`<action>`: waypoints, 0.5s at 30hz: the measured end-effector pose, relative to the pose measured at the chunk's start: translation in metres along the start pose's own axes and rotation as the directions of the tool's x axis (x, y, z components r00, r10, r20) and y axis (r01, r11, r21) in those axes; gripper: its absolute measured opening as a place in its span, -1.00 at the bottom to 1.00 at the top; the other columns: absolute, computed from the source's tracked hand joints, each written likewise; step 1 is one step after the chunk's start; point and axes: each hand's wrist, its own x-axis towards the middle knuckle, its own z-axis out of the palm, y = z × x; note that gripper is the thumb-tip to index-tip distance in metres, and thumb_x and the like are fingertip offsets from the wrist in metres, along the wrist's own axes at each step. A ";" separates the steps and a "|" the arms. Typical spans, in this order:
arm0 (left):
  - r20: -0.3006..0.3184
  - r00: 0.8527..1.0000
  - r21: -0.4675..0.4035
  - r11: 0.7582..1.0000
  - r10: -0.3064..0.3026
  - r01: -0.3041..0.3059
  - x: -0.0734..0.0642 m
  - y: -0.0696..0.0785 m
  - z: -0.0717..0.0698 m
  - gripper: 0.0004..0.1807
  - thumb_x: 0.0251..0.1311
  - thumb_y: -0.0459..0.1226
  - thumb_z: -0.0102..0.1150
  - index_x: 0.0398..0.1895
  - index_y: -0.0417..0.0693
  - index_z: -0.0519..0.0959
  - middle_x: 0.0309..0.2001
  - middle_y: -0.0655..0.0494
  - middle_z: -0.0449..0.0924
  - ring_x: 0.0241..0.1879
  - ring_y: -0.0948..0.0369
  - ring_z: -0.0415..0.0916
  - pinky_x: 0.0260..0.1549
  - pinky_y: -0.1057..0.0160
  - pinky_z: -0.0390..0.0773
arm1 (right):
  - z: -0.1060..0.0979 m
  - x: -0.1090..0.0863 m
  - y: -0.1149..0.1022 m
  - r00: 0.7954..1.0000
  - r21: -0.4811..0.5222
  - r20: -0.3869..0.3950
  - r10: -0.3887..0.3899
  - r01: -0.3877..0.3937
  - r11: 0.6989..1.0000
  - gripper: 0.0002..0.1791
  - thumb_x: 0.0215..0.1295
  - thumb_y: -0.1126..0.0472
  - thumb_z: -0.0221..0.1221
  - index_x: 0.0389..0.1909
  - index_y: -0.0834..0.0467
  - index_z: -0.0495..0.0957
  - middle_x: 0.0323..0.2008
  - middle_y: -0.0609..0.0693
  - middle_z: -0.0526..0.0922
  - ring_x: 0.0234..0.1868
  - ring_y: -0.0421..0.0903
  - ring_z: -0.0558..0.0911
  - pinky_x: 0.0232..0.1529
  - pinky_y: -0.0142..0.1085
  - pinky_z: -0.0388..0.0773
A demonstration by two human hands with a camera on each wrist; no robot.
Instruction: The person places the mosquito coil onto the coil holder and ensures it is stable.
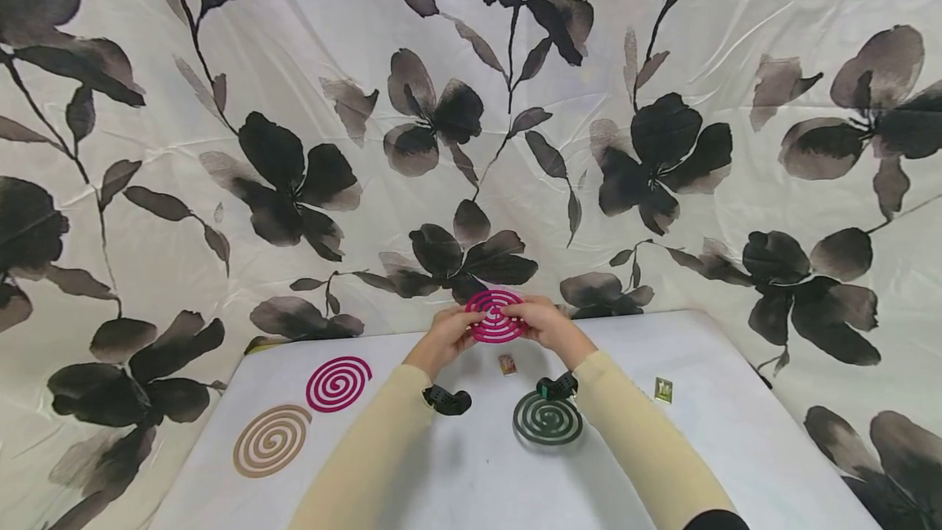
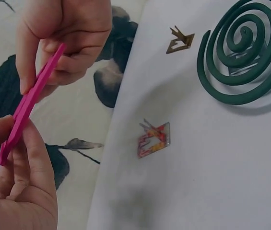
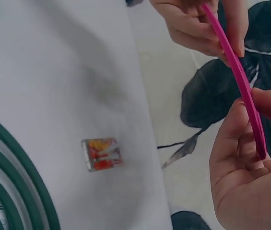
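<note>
Both hands hold a pink mosquito coil (image 1: 495, 339) up above the table's far edge. My left hand (image 1: 444, 335) pinches its left side between thumb and fingers, and my right hand (image 1: 548, 322) pinches the right side. Seen edge-on in the left wrist view, the pink coil (image 2: 34, 93) is a thin disc. Below the hands lies a small metal coil stand (image 2: 153, 140) with a red and yellow print and raised prongs. Nearer me, a green mosquito coil (image 1: 548, 438) sits raised on another stand, mostly hidden beneath it.
On the white table's (image 1: 471, 481) left side lie a second pink coil (image 1: 312, 384) and a tan coil (image 1: 240, 450). Another small stand (image 1: 664, 390), greenish gold, lies to the right. A floral cloth (image 1: 559, 211) hangs behind the table.
</note>
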 end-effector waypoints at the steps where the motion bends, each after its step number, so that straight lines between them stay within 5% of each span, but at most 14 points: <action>1: -0.001 1.000 0.003 1.000 0.001 -0.001 0.000 -0.001 0.000 -0.57 0.21 -0.34 0.27 0.12 -0.28 0.46 -0.34 0.03 0.60 -0.49 0.28 0.52 -0.52 0.42 0.57 | 0.000 0.001 0.002 1.000 -0.006 -0.001 0.001 -0.001 1.000 -0.62 0.30 0.29 0.23 0.08 0.37 0.46 -0.27 0.09 0.62 -0.36 -0.15 0.60 -0.35 -0.35 0.61; 15: -0.016 1.000 0.053 0.999 0.013 -0.012 0.002 -0.024 -0.001 -0.51 0.19 -0.31 0.30 0.16 -0.31 0.46 -0.26 -0.03 0.61 -0.47 0.26 0.48 -0.55 0.44 0.52 | -0.002 0.004 0.022 0.999 -0.057 -0.030 0.024 -0.026 0.998 -0.55 0.26 0.24 0.28 0.08 0.38 0.44 -0.21 0.14 0.63 -0.33 -0.10 0.61 -0.33 -0.33 0.62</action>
